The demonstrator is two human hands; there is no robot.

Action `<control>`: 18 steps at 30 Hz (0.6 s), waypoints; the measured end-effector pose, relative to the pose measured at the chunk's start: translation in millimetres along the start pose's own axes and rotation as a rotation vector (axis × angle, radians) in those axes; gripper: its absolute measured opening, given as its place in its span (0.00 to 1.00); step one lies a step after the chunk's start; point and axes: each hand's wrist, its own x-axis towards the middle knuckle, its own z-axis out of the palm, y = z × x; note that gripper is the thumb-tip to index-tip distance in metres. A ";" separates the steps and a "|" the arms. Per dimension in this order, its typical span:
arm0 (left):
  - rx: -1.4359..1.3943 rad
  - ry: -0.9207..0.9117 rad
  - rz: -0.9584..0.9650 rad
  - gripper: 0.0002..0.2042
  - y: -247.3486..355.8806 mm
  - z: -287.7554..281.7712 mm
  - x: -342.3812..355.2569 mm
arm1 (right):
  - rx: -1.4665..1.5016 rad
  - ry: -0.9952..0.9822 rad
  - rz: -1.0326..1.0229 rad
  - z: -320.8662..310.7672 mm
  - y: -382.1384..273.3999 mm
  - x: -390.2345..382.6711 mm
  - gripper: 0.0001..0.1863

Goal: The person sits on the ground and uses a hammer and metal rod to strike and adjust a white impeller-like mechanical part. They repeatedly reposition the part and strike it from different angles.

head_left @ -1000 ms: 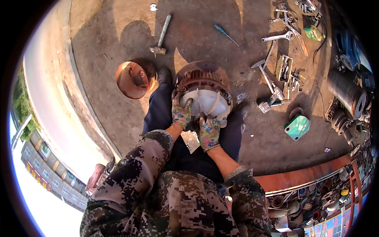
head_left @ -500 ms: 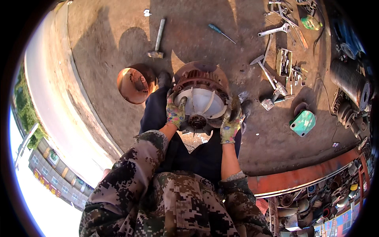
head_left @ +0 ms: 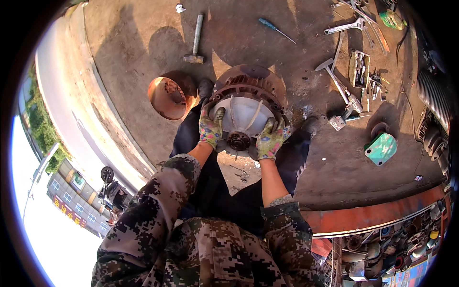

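A rusty electric motor (head_left: 245, 89) stands between my legs, with a ribbed housing and a pale grey domed end cover (head_left: 243, 114). A dark round hub (head_left: 238, 140) with a short shaft sticks out at its near end. My left hand (head_left: 211, 126), in a flowered work glove, is closed round the left edge of the cover, its thumb on the pale face. The right edge is gripped by my right hand (head_left: 272, 137) in a matching glove, thumb on the cover. The fingertips of both hands are partly hidden behind the rim.
Left of the motor lies a rusty fan cowl (head_left: 168, 98), and beyond it a hammer (head_left: 195, 43). A screwdriver (head_left: 277, 30) lies ahead. To the right are an adjustable wrench (head_left: 345, 26), another hammer (head_left: 333, 77), a cordless power tool (head_left: 342, 116) and a green metal part (head_left: 381, 149).
My right hand has moved inward from beside the motor onto the cover's right edge. My right leg has swung outward to the right. The whole view has shifted slightly.
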 end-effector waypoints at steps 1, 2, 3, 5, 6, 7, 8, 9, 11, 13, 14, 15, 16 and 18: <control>-0.025 -0.007 -0.019 0.22 3.0 1.7 -0.1 | -0.026 0.000 -0.005 -0.4 0.0 -1.7 0.21; 0.007 0.005 0.004 0.22 5.9 1.1 -8.7 | -0.053 0.000 -0.010 -2.9 0.0 -5.1 0.21; 0.015 0.005 -0.006 0.22 3.1 3.0 -12.1 | -0.087 -0.001 -0.019 -8.5 3.3 -6.5 0.21; 0.028 0.001 -0.027 0.22 -4.4 1.5 -16.6 | 0.004 -0.020 0.008 -8.3 6.0 -9.5 0.21; 0.041 0.009 -0.025 0.22 -6.1 -2.2 -16.4 | 0.055 -0.038 0.017 -5.4 1.7 -9.3 0.20; 0.020 0.021 -0.023 0.21 -7.4 -3.5 -18.0 | 0.105 -0.055 0.026 -5.1 -1.1 -8.2 0.20; 0.019 0.032 -0.009 0.21 -8.6 -1.1 -18.6 | 0.064 -0.081 -0.003 -8.6 -1.8 -5.5 0.20; 0.024 0.033 0.006 0.21 -10.6 -1.3 -19.4 | 0.038 -0.083 0.004 -9.5 -3.8 -5.7 0.20; -0.049 0.018 -0.026 0.19 -14.4 -0.9 -13.7 | -0.015 -0.082 0.017 -4.6 -4.7 -3.3 0.20; -0.076 0.049 0.023 0.16 -19.2 -1.9 -9.1 | -0.065 -0.057 -0.004 0.4 -9.3 -2.2 0.23; -0.034 0.030 0.015 0.15 -23.7 -5.4 -7.6 | -0.102 -0.058 -0.021 2.5 -10.9 -4.5 0.23; 0.015 0.014 0.008 0.15 -29.1 -13.6 -6.6 | -0.132 -0.064 -0.036 4.6 -15.2 -5.8 0.23; 0.003 0.019 0.010 0.15 -30.0 -16.7 -8.3 | -0.155 -0.035 -0.061 10.0 -12.3 -9.3 0.23; -0.011 0.021 0.008 0.15 -34.5 -21.9 -13.1 | -0.172 -0.032 -0.051 7.8 -20.5 -13.1 0.22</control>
